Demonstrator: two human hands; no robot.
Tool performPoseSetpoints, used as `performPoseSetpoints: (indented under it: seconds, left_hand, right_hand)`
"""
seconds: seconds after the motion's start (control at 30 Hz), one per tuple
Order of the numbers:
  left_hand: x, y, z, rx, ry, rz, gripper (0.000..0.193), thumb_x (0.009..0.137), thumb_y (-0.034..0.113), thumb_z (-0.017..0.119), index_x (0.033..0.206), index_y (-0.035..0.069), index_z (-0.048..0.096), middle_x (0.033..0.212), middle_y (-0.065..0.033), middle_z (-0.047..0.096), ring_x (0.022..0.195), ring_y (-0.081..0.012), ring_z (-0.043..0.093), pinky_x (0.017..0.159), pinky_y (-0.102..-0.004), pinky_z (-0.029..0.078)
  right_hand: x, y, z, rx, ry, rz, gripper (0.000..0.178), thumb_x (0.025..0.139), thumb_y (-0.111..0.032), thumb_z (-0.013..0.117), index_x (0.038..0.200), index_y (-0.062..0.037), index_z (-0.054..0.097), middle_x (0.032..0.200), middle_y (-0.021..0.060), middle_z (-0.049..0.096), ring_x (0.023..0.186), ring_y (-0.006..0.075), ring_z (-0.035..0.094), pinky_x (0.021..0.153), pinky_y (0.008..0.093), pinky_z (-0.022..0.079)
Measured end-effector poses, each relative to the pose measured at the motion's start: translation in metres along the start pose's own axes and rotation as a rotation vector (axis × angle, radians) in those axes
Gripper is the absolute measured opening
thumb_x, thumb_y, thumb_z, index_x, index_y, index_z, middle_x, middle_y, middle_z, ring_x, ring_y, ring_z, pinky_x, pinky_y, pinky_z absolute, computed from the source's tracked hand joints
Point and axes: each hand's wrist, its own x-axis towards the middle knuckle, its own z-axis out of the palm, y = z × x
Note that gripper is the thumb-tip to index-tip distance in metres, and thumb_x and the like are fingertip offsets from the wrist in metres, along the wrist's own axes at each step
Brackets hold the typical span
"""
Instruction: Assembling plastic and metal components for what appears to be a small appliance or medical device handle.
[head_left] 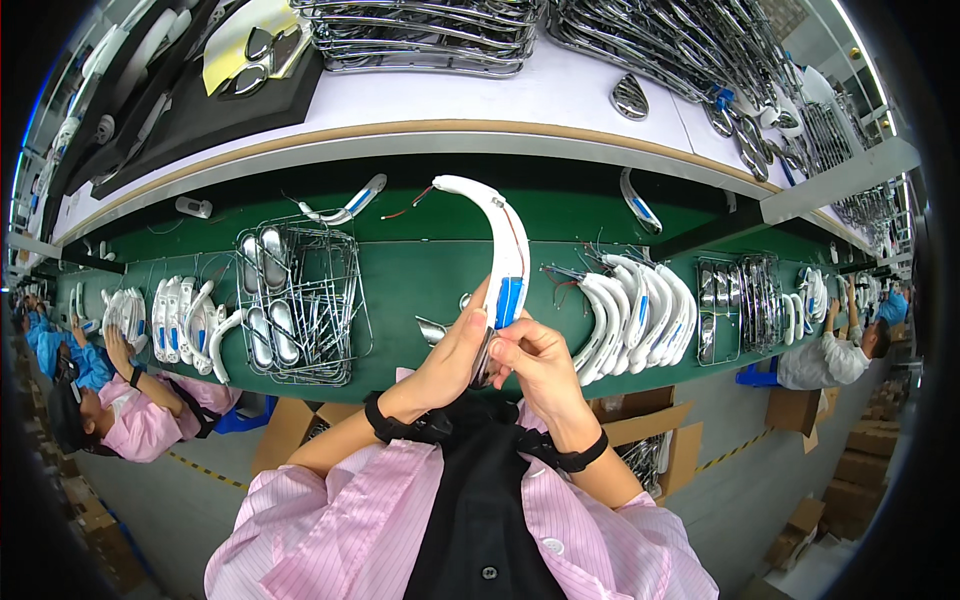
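Observation:
Both my hands are closed around the lower end of a curved white plastic housing (510,240), which stands upright before my chest. It has a blue patch near its base, and thin red wires trail from its tip and along its side. My left hand (452,350) grips the base from the left. With bent fingers, my right hand (540,362) pinches at a dark shiny end piece (484,362) at the bottom, partly hidden by the fingers. A small chrome piece (431,330) lies on the green table just left of my left hand.
Several white curved housings (640,315) lie in a row at right. A wire basket (325,310) with chrome parts stands at left. Overhead runs a shelf edge (420,135) holding metal racks. Co-workers (140,405) sit on both sides. Open cardboard boxes (685,455) stand below the table.

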Motion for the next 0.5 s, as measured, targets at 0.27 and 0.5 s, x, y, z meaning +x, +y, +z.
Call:
performPoseSetpoints:
  seconds: [0.27,0.5]
  left_hand:
    - [0.063,-0.059,-0.050,0.168,0.078,0.006,0.056,0.105,0.038,0.022,0.149,0.004,0.024,0.118,-0.0099,0.053,0.092,-0.0117,0.054,0.082,-0.0271,0.047]
    - [0.104,-0.085,-0.144,1.142,0.267,0.128,0.045,0.094,0.031,0.056,0.133,0.008,0.050,0.110,-0.0171,0.052,0.103,-0.0317,0.049,0.091,-0.0420,0.042]
  right_hand:
    - [0.062,0.034,-0.047,-0.108,0.070,-0.217,0.055,0.091,-0.004,0.061,0.138,-0.0078,0.033,0.131,0.0077,0.044,0.111,0.0152,0.053,0.084,0.0313,0.051]
    - [0.146,0.036,-0.104,-0.549,0.079,0.113,0.034,0.091,-0.017,0.065,0.118,-0.0066,0.048,0.101,0.0065,0.064,0.084,0.0127,0.065,0.064,0.0259,0.054]
